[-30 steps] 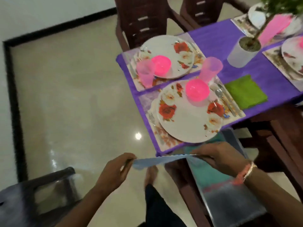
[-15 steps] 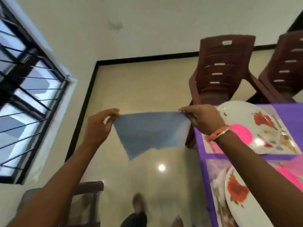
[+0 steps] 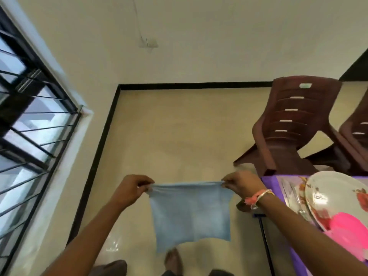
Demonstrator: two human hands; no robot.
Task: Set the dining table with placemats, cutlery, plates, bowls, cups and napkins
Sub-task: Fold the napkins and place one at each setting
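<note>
Head view: the blue napkin (image 3: 191,212) is in the air in front of the person, above the floor and not yet above the table (image 3: 267,179). The left hand (image 3: 131,191) pinches its upper left corner and the right hand (image 3: 242,184) pinches its upper right corner. On both hands the fingers are curled and closed on the cloth. The upper edge is pulled almost straight between the two hands, so the long line of the napkin goes from left to right, and the rest of the cloth hangs down freely below the fingers. The lower edge is uneven, lower at the left.

The table, with its purple cover, lies to the right of the napkin. The right hand is the nearer one, just beside the table corner, and the left hand is well apart from it. On this corner there are a flowered plate (image 3: 334,198) with a pink bowl (image 3: 346,224) on it, and cutlery (image 3: 296,200) beside the plate. I judge that the cloth must travel to the right, with the right hand leading, and probably be folded before it is laid down.
</note>
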